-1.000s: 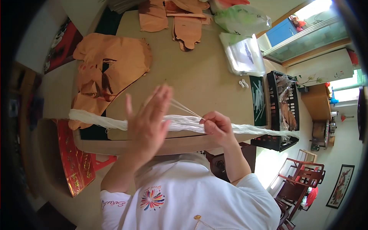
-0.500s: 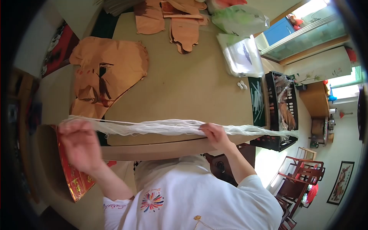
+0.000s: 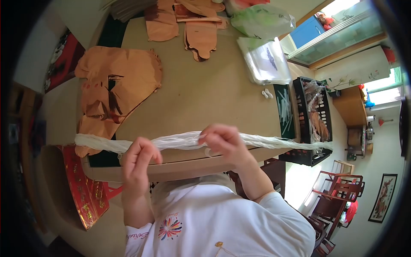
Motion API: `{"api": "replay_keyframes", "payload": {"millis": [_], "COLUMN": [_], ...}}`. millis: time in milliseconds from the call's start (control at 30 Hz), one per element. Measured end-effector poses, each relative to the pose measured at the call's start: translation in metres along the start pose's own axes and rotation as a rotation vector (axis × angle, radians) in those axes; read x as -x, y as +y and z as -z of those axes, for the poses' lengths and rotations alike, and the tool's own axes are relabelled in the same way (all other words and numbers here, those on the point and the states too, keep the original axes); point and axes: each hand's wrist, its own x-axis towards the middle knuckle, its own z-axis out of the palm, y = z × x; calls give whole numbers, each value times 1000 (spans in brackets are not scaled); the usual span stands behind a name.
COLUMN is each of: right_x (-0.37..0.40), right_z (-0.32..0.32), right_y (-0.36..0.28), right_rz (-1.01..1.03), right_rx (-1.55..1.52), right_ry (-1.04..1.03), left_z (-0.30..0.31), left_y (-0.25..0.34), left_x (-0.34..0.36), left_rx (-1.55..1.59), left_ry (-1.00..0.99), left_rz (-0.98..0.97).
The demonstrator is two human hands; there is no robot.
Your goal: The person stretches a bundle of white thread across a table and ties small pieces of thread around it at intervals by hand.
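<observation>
Holds white thread hank (image 3: 180, 140) over desk (image 3: 205, 94) edge with left hand (image 3: 139, 160) and right hand (image 3: 222, 143) (each grip pinched closed on strands).

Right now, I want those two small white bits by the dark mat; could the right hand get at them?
Probably yes: only bare tabletop lies between the right hand and the white bits. But it pinches the white thread hank, so it must let go first.

The skein (image 3: 180, 140) of fine white threads looks soft, fibrous and faintly silky over the smooth, matt tan tabletop (image 3: 205, 94), beside dull orange-brown paper cutouts (image 3: 115, 81), a glossy clear plastic bag (image 3: 265, 60) and a black plastic crate (image 3: 302, 115).
</observation>
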Motion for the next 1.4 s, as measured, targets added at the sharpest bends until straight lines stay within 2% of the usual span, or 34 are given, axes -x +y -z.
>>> {"api": "replay_keyframes", "payload": {"millis": [33,67,100,133,167,200,267,300,400,433,533,567,700,800,833,967,1067,1100,1200,1233,1267,1333,1400], "right_x": [0,0,-1,3,12,19,26,29,11,10,28,32,17,22,29,32,30,29,28,28,30,44,54], "right_z": [10,15,7,-6,-22,-31,-35,-34,-7,-11,-30,-36,-11,-16,-26,-22,-15,-10,6,12,18,32,46], "right_y": [-2,-4,-2,6,17,23,-4,-15,-16,-7,5,7,-8,22,25,16,9,7,12,24,37,60,64], "right_rz": [-94,-188,-268,-154,-39,78,82,82,98,90,231,239,278,276,282,170,258,248,211,199,188,12,-86], "right_rx": [-91,-182,-5,82,168,255,310,336,523,503,600,670,581,564,567,669,718,717,702,690,679,706,772], "right_ry": [77,157,168,58,-52,-164,-161,-159,69,106,-282,-346,100,-17,-46,-145,-115,-72,49,87,127,236,341], "left_z": [10,9,1,-7,-13,-19,-29,-30,-37,-33,-30,-31,-34,-41,-37,-40,-37,-36,-31,-18,2,43,82], "left_y": [-3,-6,-9,-8,-9,-12,-26,-37,-22,-22,-37,-38,-45,-29,-35,-64,-71,-70,-41,-50,-42,-25,4], "left_x": [-1,3,6,7,4,0,-6,-4,19,20,8,3,14,18,18,-1,0,5,20,21,22,25,28], "left_rx": [142,379,616,853,808,513,-73,-256,-61,33,179,20,-367,65,84,-262,-656,-655,101,331,522,846,854], "left_ry": [-154,-214,-272,-326,-263,-158,57,30,-312,-339,-70,41,-315,-259,-198,-65,-184,-239,-420,-378,-203,101,319], "left_rz": [60,86,112,138,104,20,-146,-141,276,289,-84,-76,-168,-37,-29,-135,-264,-272,240,81,-19,-314,-500]}}
